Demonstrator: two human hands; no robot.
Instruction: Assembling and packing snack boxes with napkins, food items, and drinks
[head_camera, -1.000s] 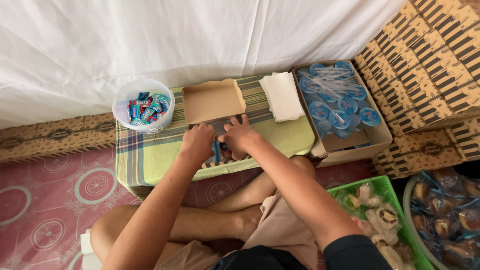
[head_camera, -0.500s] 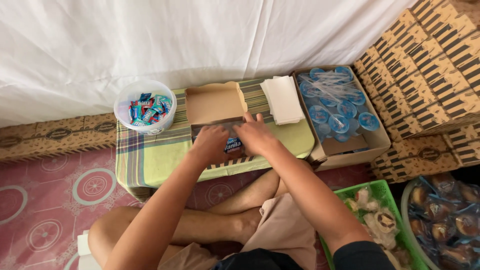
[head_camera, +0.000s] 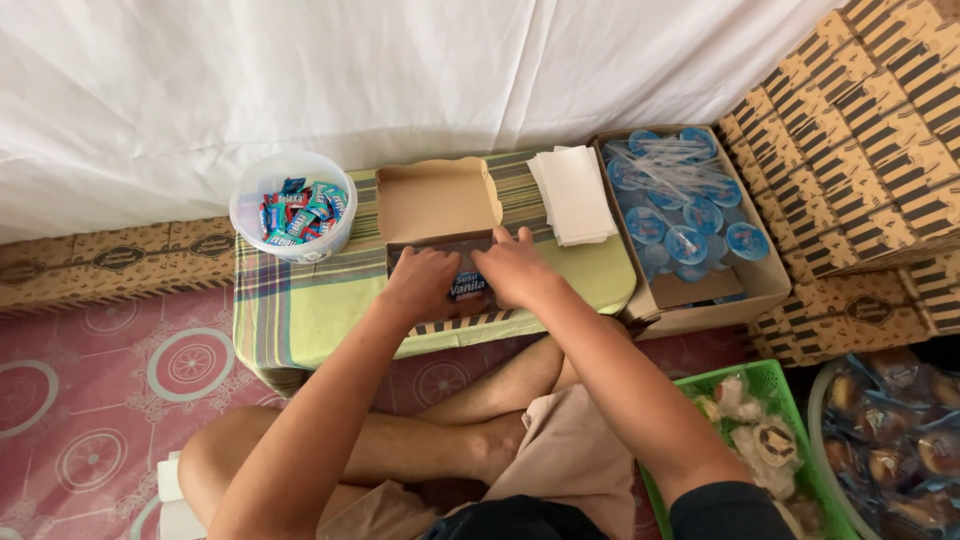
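Indoors, plaid-covered low table (head_camera: 300, 320), white curtain (head_camera: 300, 70), pink patterned floor (head_camera: 90, 400).

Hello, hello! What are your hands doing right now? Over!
Left hand and right hand both in the open cardboard box, on a blue packet. Nothing blocking.

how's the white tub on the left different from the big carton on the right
The white tub is round plastic, holding small colourful wrapped sweets; the big carton is square brown cardboard, packed with blue-lidded cups under clear wrapped straws. The tub stands on the striped cloth; the carton sits beside it. Both are open-topped.
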